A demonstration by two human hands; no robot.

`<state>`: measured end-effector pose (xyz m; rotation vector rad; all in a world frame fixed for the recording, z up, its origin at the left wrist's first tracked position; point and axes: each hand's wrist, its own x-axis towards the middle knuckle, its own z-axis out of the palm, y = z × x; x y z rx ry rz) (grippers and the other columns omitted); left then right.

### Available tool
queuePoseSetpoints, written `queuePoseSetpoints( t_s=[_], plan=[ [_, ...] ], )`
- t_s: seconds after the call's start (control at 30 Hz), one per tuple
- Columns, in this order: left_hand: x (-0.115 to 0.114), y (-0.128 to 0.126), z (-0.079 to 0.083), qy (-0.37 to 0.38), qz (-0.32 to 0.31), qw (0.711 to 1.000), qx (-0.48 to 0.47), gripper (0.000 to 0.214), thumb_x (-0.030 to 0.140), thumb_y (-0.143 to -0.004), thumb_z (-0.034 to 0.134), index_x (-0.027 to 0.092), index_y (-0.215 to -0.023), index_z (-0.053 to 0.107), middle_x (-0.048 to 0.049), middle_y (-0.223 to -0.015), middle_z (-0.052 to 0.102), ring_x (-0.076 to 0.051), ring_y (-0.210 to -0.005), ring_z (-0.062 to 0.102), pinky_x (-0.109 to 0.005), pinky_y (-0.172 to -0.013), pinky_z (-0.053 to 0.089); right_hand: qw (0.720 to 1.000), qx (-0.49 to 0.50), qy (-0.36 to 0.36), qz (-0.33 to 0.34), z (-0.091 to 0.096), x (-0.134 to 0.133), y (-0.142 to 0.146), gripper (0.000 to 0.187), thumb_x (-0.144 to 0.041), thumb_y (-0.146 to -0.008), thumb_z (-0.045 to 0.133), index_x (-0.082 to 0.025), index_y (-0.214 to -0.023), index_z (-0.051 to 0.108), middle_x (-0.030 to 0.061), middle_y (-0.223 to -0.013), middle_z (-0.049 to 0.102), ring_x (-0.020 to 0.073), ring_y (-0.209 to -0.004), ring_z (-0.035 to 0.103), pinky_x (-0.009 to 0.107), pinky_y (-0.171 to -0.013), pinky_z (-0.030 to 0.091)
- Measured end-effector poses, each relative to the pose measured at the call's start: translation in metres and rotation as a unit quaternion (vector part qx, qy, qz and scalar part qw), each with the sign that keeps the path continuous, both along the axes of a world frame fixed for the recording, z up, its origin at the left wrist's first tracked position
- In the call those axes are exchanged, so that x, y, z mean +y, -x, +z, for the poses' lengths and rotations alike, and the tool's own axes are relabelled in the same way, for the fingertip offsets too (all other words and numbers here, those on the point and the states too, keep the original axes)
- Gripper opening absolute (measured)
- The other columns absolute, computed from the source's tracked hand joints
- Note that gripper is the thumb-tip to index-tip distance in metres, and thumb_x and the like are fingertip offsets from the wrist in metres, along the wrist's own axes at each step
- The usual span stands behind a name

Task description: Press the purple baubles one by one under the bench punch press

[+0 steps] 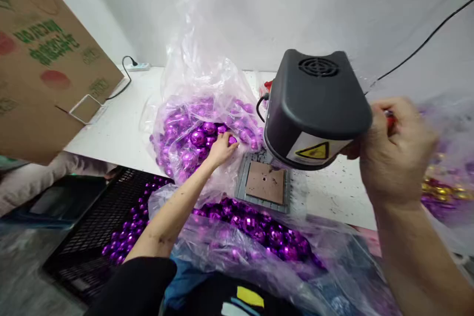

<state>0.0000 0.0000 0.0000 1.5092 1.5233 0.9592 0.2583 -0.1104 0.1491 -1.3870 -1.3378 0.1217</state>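
Observation:
My left hand (221, 149) reaches into an open clear plastic bag (207, 74) full of shiny purple faceted balls. Its thumb and fingers close round one purple ball (232, 140) at the bag's right side. On the right, my right hand (396, 158) is wrapped round a lever with a red end (389, 119) on the side of a black press machine (318, 94). Below the machine's head lies a metal base (242, 177) with a brown square plate (265, 182) that has a small hole and dark specks on it.
Another plastic bag of purple balls (255, 227) lies across my lap. A black crate (89, 222) with small purple balls stands at lower left. The cardboard box (48, 64) rises at left, near a power strip (138, 67). Gold and purple balls (442, 190) lie far right.

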Motion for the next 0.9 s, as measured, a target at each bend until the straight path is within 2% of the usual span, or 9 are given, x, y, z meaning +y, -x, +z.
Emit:
queuePoseSetpoints(
  t_s=[0.1, 0.2, 0.27, 0.37, 0.5, 0.57, 0.7, 0.8, 0.9],
  plan=[
    [-0.016, 0.011, 0.014, 0.101, -0.059, 0.973, -0.200, 0.039, 0.031, -0.078, 0.070, 0.018, -0.114, 0.061, -0.0061, -0.103, 0.065, -0.018, -0.088, 0.061, -0.028, -0.075, 0.049, 1.000, 0.010, -0.003, 0.008, 0.005, -0.001, -0.002, 0.046, -0.064, -0.088, 0.055, -0.018, -0.084, 0.059, -0.0083, -0.047, 0.047, 0.0068, -0.038, 0.048, 0.020, -0.036, 0.035],
    [-0.043, 0.015, 0.025, 0.197, -0.135, 0.890, -0.389, 0.042, 0.043, -0.083, 0.069, 0.018, -0.117, 0.062, -0.0073, -0.102, 0.068, -0.017, -0.084, 0.065, -0.027, -0.070, 0.050, 1.000, 0.014, -0.013, 0.009, 0.007, 0.000, -0.001, 0.045, -0.063, -0.089, 0.055, -0.018, -0.083, 0.058, -0.0089, -0.046, 0.045, 0.0065, -0.038, 0.047, 0.020, -0.036, 0.034],
    [-0.064, 0.013, 0.027, 0.238, -0.168, 0.843, -0.453, 0.043, 0.049, -0.087, 0.067, 0.018, -0.115, 0.064, -0.0098, -0.106, 0.069, -0.019, -0.087, 0.066, -0.027, -0.069, 0.051, 1.000, 0.012, -0.019, 0.004, 0.007, 0.000, 0.000, 0.045, -0.063, -0.089, 0.055, -0.018, -0.083, 0.057, -0.0087, -0.047, 0.045, 0.0063, -0.038, 0.047, 0.020, -0.036, 0.033],
    [-0.088, 0.004, 0.022, 0.267, -0.183, 0.817, -0.478, 0.041, 0.049, -0.088, 0.068, 0.017, -0.114, 0.067, -0.0109, -0.106, 0.071, -0.019, -0.086, 0.066, -0.027, -0.068, 0.051, 1.000, 0.013, -0.017, 0.001, 0.007, 0.000, 0.000, 0.047, -0.064, -0.089, 0.055, -0.017, -0.084, 0.058, -0.0081, -0.047, 0.046, 0.0065, -0.038, 0.047, 0.020, -0.036, 0.033],
    [-0.102, -0.010, 0.007, 0.249, -0.164, 0.849, -0.435, 0.040, 0.043, -0.081, 0.078, 0.014, -0.108, 0.071, -0.0086, -0.098, 0.071, -0.017, -0.082, 0.064, -0.028, -0.073, 0.052, 1.000, 0.016, -0.010, 0.007, 0.007, -0.001, -0.001, 0.046, -0.063, -0.088, 0.057, -0.017, -0.085, 0.058, -0.0080, -0.048, 0.047, 0.0066, -0.039, 0.048, 0.020, -0.037, 0.033],
    [-0.105, -0.018, 0.001, 0.214, -0.148, 0.889, -0.377, 0.043, 0.043, -0.080, 0.078, 0.014, -0.110, 0.070, -0.0083, -0.102, 0.071, -0.017, -0.087, 0.065, -0.029, -0.078, 0.052, 1.000, 0.016, -0.009, 0.012, 0.007, -0.001, -0.001, 0.046, -0.063, -0.088, 0.057, -0.017, -0.084, 0.058, -0.0082, -0.047, 0.046, 0.0062, -0.038, 0.047, 0.019, -0.037, 0.033],
    [-0.109, -0.031, -0.011, 0.070, -0.124, 0.963, -0.228, 0.045, 0.040, -0.082, 0.075, 0.016, -0.119, 0.064, -0.0078, -0.115, 0.070, -0.022, -0.106, 0.063, -0.036, -0.096, 0.050, 1.000, 0.023, -0.007, 0.013, 0.006, -0.001, -0.001, 0.046, -0.064, -0.088, 0.056, -0.018, -0.084, 0.056, -0.0088, -0.046, 0.045, 0.0060, -0.037, 0.047, 0.019, -0.036, 0.033],
    [-0.110, -0.040, -0.023, -0.015, -0.128, 0.982, -0.138, 0.043, 0.036, -0.086, 0.071, 0.019, -0.123, 0.059, -0.0072, -0.118, 0.068, -0.023, -0.108, 0.063, -0.039, -0.099, 0.049, 0.999, 0.033, -0.003, 0.013, 0.006, -0.001, 0.000, 0.046, -0.064, -0.088, 0.056, -0.018, -0.085, 0.056, -0.0091, -0.048, 0.045, 0.0060, -0.038, 0.047, 0.019, -0.035, 0.033],
    [-0.110, -0.048, -0.034, -0.081, -0.146, 0.983, -0.077, 0.039, 0.032, -0.089, 0.067, 0.019, -0.124, 0.056, -0.0086, -0.119, 0.065, -0.024, -0.111, 0.062, -0.042, -0.101, 0.049, 0.999, 0.035, -0.003, 0.016, 0.006, -0.001, 0.000, 0.046, -0.064, -0.088, 0.056, -0.018, -0.084, 0.055, -0.0091, -0.047, 0.045, 0.0057, -0.037, 0.047, 0.019, -0.035, 0.033]
  ],
)
